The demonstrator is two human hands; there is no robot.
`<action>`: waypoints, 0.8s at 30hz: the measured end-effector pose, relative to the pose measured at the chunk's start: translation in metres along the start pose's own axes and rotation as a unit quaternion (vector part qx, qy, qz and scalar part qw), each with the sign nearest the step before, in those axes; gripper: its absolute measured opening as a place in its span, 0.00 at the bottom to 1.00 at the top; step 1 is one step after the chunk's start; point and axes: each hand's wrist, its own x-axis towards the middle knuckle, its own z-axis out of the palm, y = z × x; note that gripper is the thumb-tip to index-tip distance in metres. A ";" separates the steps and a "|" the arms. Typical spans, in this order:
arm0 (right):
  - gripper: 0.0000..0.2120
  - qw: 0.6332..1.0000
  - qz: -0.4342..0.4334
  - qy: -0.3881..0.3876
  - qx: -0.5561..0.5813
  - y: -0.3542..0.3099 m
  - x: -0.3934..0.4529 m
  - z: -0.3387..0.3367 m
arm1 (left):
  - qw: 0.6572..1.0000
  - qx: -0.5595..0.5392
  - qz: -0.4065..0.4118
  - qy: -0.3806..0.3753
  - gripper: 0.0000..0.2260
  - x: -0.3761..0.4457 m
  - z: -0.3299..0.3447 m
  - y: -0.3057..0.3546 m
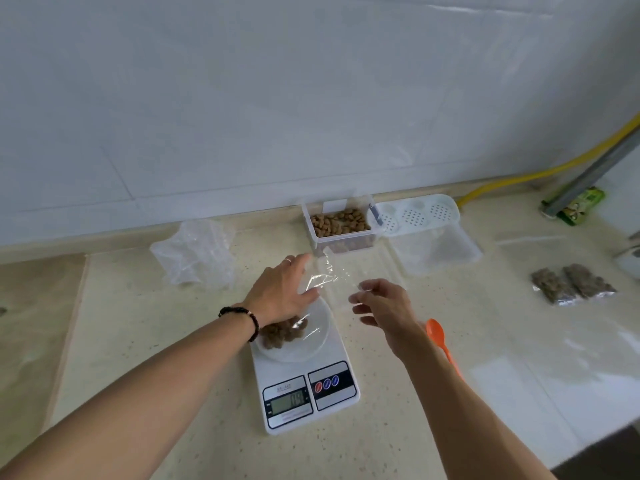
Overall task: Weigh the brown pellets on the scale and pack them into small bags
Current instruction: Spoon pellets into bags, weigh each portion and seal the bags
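**Head view: scale station, one clear bag held between both hands**

1. Clear small bag (329,277): I see it held above the counter (398,445), just beyond the scale (304,386). Its long axis runs from near-left to far-right; which end is the mouth I cannot tell through the glare.
2. Left hand (280,292): fingers mostly straight and spread, reaching toward the tub, with the thumb and fingers touching the bag's left edge. A ring and a dark bead bracelet (242,318) show.
3. Right hand (384,306): fingers curled, pinching the bag's near-right edge.
4. White dish (311,341) on the scale platform, holding brown pellets (280,334) at its left side, partly under the left wrist. The display is lit; I cannot read the digits.
5. Clear tub (341,225) of pellets at the wall, long axis running toward the wall.
6. White lid (419,213) just right of the tub.
7. Orange spoon (438,337) on the counter, bowl pointing away, handle hidden by the right forearm.
8. Two filled bags (571,285) side by side, far right.
9. Crumpled plastic bags (195,252), far left of the tub.
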 end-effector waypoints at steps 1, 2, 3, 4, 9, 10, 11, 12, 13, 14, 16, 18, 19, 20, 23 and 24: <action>0.06 1.000 -0.018 -0.001 0.001 -0.006 -0.002 0.000 | 0.999 -0.044 -0.011 0.021 0.27 0.001 -0.006 0.002; 0.05 0.999 -0.036 -0.002 0.000 -0.013 -0.004 0.000 | 0.994 -0.093 -0.021 0.043 0.25 0.002 -0.014 0.007; 0.03 0.999 -0.053 -0.004 -0.003 -0.020 -0.007 -0.001 | 0.987 -0.144 -0.033 0.059 0.20 0.003 -0.022 0.011; 0.03 0.997 -0.071 -0.006 -0.006 -0.027 -0.010 -0.001 | 0.978 -0.194 -0.040 0.069 0.15 0.003 -0.030 0.017; 0.06 0.991 -0.130 -0.004 -0.005 -0.064 -0.027 -0.017 | 0.946 -0.314 -0.038 0.073 0.09 0.002 -0.072 0.051; 0.06 0.991 -0.136 -0.004 0.000 -0.071 -0.030 -0.023 | 0.941 -0.328 -0.032 0.070 0.09 0.000 -0.079 0.059; 0.06 0.990 -0.140 -0.008 0.007 -0.078 -0.034 -0.029 | 0.938 -0.339 -0.026 0.064 0.09 -0.001 -0.087 0.068; 0.06 0.989 -0.144 -0.014 0.012 -0.084 -0.038 -0.036 | 0.937 -0.345 -0.019 0.058 0.09 -0.004 -0.093 0.077; 0.06 0.988 -0.150 -0.020 0.011 -0.091 -0.042 -0.043 | 0.937 -0.344 -0.015 0.054 0.09 -0.006 -0.098 0.085; 0.06 0.987 -0.160 -0.023 0.004 -0.098 -0.047 -0.050 | 0.938 -0.342 -0.011 0.052 0.08 -0.007 -0.103 0.093; 0.06 0.982 -0.187 -0.018 -0.011 -0.109 -0.054 -0.064 | 0.938 -0.343 0.002 0.054 0.07 -0.010 -0.111 0.110; 0.06 0.976 -0.215 -0.004 -0.017 -0.118 -0.060 -0.079 | 0.933 -0.355 0.012 0.061 0.06 -0.015 -0.117 0.133; 0.06 0.974 -0.226 0.001 -0.010 -0.122 -0.064 -0.088 | 0.931 -0.357 0.017 0.071 0.06 -0.019 -0.119 0.146; 0.07 0.972 -0.233 0.003 0.000 -0.127 -0.067 -0.097 | 0.931 -0.355 0.022 0.084 0.06 -0.023 -0.121 0.158; 0.06 0.968 -0.244 -0.036 0.043 -0.141 -0.081 -0.124 | 0.930 -0.339 0.030 0.138 0.06 -0.032 -0.124 0.191; 0.05 0.966 -0.244 -0.064 0.053 -0.145 -0.087 -0.132 | 0.927 -0.341 0.030 0.151 0.07 -0.034 -0.124 0.201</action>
